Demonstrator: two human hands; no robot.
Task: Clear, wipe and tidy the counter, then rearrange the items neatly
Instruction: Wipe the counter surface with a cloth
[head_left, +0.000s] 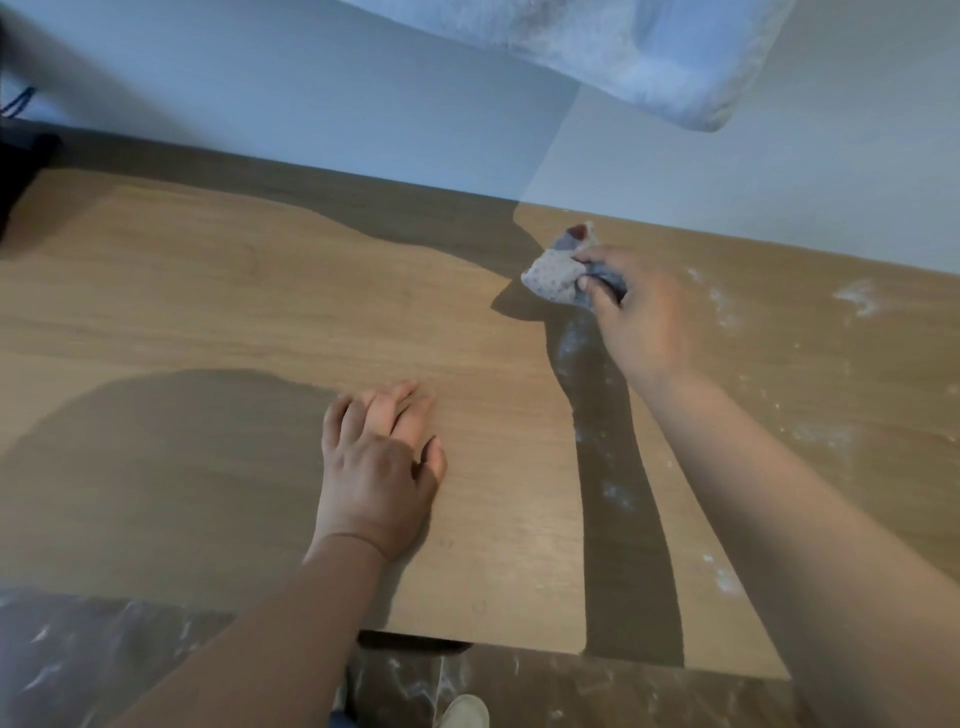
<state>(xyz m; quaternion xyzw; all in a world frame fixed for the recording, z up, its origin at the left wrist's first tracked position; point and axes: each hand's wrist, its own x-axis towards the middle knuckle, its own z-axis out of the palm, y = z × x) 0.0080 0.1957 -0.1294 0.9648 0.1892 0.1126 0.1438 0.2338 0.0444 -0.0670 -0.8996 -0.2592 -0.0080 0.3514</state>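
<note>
Several white smears (857, 297) lie beside the cloth (553, 278) on the counter (208, 291).

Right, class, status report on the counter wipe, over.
Left hand flat on counter. Right hand grips crumpled cloth. White powder smears on counter's right side, unwiped.

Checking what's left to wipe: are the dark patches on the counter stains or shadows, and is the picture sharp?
Head view: shadows, a strip under the right arm and a rounded patch beside the left hand; the residue is pale powder right of the cloth. Head view: soft overall, the pale fabric at top blurriest.
</note>
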